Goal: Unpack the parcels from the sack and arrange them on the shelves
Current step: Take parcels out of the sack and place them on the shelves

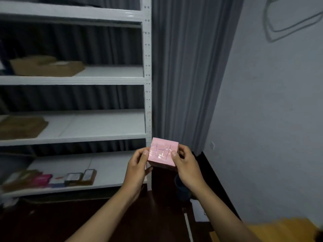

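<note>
grey curtain (183,75); wall (271,110), dark floor (52,220)

Both hands (138,165) (185,165) curled, thumbs up.

Cut off at the left edge: brown box (47,68) on the upper shelf (104,79), and a second brown box (21,125) one shelf down. Both blurry, labels too smeared to read. Row of small parcels (52,179) on the low shelf, too fuzzy to tell apart well. Pink parcel (163,152) partly hidden under the thumbs of the left hand (138,167) and right hand (185,167); bottom side out of sight. Yellow thing (283,229) chopped off by the bottom right corner, too blurry to name. Dark round thing (182,191) on the floor, mostly hidden behind the right wrist.
</note>
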